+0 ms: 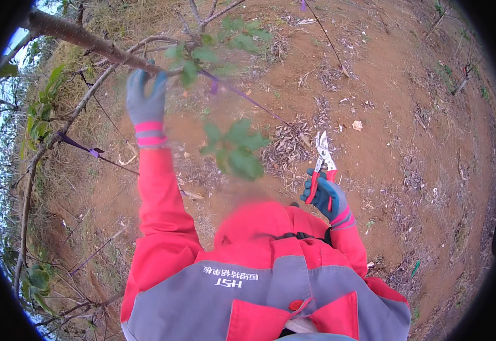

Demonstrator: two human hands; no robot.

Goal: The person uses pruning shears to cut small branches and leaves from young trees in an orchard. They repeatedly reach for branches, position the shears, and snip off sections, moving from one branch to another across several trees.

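Note:
My left hand (146, 96), in a grey and teal glove with pink cuff bands, reaches up to a tree branch (98, 44) at the upper left. Thumb and fingers are at the branch's underside; whether they close on it is not clear. Green leaves (239, 149) hang blurred near the middle. My right hand (327, 192), gloved alike, holds bypass pruning shears (324, 160) by their red handles. The shears' blades point away from me and stand apart. A purple strap (248, 97) runs from near the branch's end down towards the ground.
Thinner branches (66, 123) curve down the left side. Another purple strap (79, 145) with a dark cord is tied there. A thin cord (327, 36) slants down at the top. Dry leaves (288, 143) lie on brown soil, and a small bare plant (461, 83) stands far right.

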